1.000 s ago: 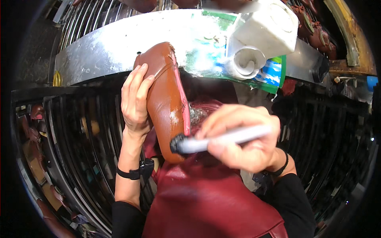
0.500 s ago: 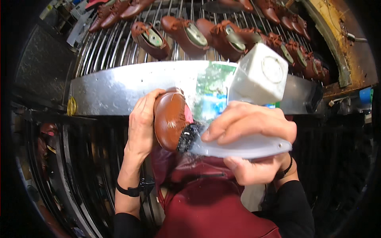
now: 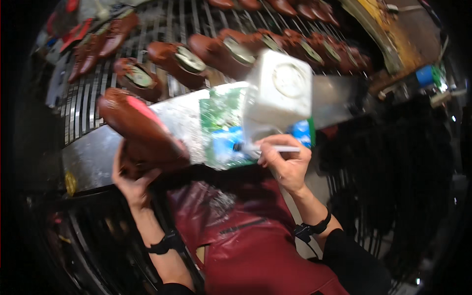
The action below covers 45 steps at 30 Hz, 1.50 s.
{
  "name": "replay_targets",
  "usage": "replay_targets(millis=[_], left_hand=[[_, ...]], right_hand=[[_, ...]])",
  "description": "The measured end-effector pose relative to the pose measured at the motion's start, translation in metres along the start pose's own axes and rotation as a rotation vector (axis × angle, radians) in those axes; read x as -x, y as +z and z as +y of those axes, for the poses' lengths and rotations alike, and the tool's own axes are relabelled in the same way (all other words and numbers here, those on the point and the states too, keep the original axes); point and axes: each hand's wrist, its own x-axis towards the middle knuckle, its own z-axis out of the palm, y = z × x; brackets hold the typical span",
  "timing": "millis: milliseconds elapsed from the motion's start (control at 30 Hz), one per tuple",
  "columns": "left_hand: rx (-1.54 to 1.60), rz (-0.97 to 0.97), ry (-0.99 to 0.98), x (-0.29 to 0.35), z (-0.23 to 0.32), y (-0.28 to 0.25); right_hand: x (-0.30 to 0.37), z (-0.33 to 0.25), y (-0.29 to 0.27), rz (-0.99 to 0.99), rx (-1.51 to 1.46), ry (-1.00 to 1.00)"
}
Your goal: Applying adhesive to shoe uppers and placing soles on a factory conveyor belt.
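Observation:
My left hand (image 3: 133, 189) is closed around a glossy brown leather shoe (image 3: 142, 132), raised over the left part of a metal ledge. The shoe tilts with its toe up and to the left, and a bright pink strip shows along one side. In my right hand (image 3: 290, 167), thumb and fingers pinch the pale handle of a brush (image 3: 282, 148). The brush's dark bristle end points left, low over a green and blue plastic sheet (image 3: 223, 118), blurred by motion. Just beyond that hand stands a white square container (image 3: 280, 88) with a round moulded mark.
Behind the metal ledge (image 3: 93, 160), a rack of metal bars (image 3: 78, 113) carries rows of brown shoes (image 3: 179, 64). Yellow-brown boarding (image 3: 388, 34) stands at the far right. A dark red apron (image 3: 236, 236) covers my lap, between dark racks on both sides.
The shoe has moved up and left, turning in my left hand. My right hand has drawn the brush away from the shoe to beside the white container. The whole view has shifted.

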Motion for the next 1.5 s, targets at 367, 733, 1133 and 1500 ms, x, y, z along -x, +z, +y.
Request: replay_targets(millis=[367, 733, 1133, 1500], left_hand=[[0.109, -0.075, -0.238, 0.111, -0.019, 0.001], [0.225, -0.153, -0.348, 0.117, 0.008, 0.022], [0.383, -0.182, -0.400, 0.091, -0.005, 0.026], [0.337, -0.057, -0.364, 0.088, 0.020, 0.033]], right_hand=[[0.017, 0.035, -0.004, 0.366, -0.067, 0.093], [-0.019, -0.010, 0.006, -0.058, -0.616, 0.324], [0.089, -0.015, 0.027, -0.283, -0.252, 0.018], [0.075, -0.040, 0.022, -0.459, -0.072, -0.092]])
